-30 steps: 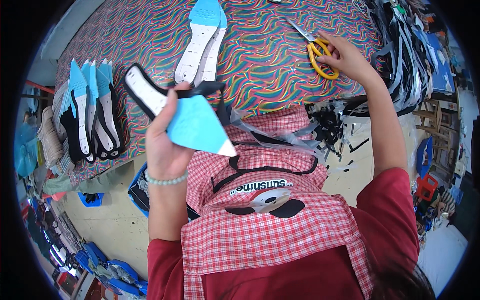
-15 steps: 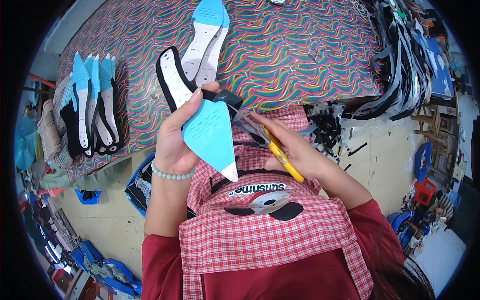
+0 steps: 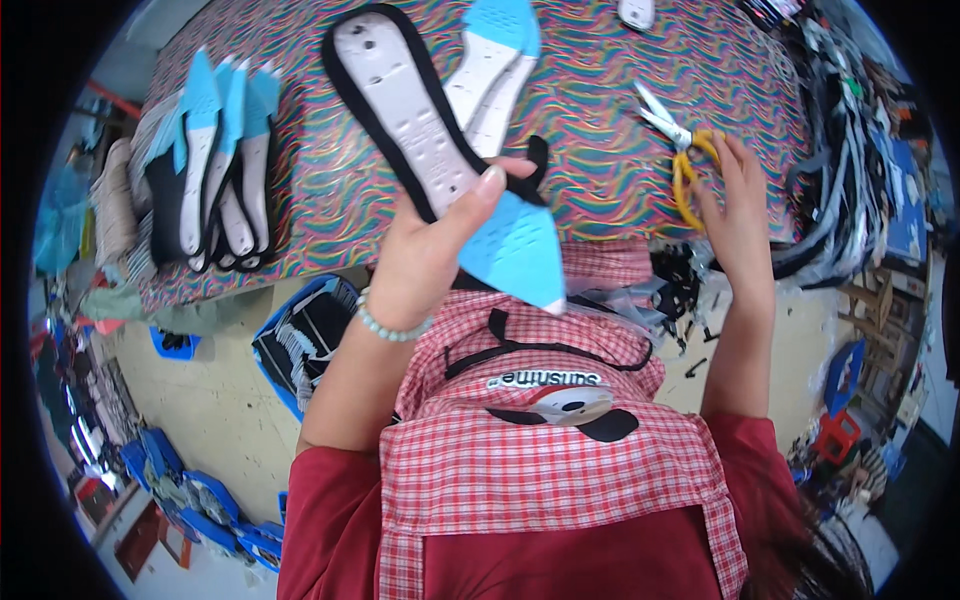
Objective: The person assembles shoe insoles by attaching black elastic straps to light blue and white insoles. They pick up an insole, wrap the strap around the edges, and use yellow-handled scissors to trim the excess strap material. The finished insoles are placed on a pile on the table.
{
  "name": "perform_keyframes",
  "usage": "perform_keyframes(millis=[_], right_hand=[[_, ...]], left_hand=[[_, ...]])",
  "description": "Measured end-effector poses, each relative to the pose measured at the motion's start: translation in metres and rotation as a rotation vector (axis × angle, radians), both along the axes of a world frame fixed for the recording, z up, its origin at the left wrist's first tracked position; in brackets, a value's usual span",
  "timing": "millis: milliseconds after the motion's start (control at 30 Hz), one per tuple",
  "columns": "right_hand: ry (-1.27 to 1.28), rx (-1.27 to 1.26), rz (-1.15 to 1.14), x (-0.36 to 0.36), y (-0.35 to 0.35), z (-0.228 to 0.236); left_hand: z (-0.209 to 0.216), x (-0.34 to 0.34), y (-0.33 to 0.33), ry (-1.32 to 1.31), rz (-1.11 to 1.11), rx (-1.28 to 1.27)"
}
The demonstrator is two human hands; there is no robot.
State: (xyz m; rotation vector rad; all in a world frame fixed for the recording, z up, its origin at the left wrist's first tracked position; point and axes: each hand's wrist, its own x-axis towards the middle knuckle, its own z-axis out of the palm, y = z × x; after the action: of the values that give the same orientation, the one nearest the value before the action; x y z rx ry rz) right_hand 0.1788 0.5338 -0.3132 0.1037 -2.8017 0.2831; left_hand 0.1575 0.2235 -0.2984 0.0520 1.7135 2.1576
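My left hand (image 3: 430, 240) grips an insole, its thumb on top near the toe part. The insole has a white board (image 3: 400, 95) with black edging and a pale blue pointed toe (image 3: 515, 250) with a white tip. A loose black strip end (image 3: 537, 160) stands up beside my fingers. Over the table's right part, my right hand (image 3: 738, 200) is at the yellow handles of a pair of scissors (image 3: 690, 180), fingers and thumb against the loops. The scissors' blades are apart and point to the far left. Partly behind the held insole lie more blue-toed insoles (image 3: 500, 90).
A bunch of blue-toed insoles (image 3: 215, 170) lies at the table's left edge. Black and grey strips (image 3: 850, 130) hang over its right side. A small white piece (image 3: 636, 12) lies at the far edge. Below stands a blue bin (image 3: 300, 340); dark scraps (image 3: 685, 290) lie at right.
My right hand has carried the scissors away from the insole, to the right and over the table. My left hand has moved the insole up and right, showing more of its white board.
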Motion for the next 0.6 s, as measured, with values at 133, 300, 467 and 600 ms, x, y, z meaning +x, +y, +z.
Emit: perform_keyframes(millis=[133,300,467,600], right_hand=[[-0.326,-0.818,0.275,-0.006,-0.056,0.022],[-0.311,-0.736,0.373,0.005,-0.111,0.007],[-0.361,-0.837,0.430,0.019,-0.120,-0.015],[-1.012,-1.561,0.191,0.031,-0.139,-0.019]], left_hand=[[0.000,0.002,0.012,0.073,-0.123,-0.031],[0.016,-0.004,0.027,0.064,0.059,0.321],[0.032,-0.039,-0.007,0.336,-0.107,0.674],[0.042,-0.035,0.001,0.170,-0.051,0.615]])
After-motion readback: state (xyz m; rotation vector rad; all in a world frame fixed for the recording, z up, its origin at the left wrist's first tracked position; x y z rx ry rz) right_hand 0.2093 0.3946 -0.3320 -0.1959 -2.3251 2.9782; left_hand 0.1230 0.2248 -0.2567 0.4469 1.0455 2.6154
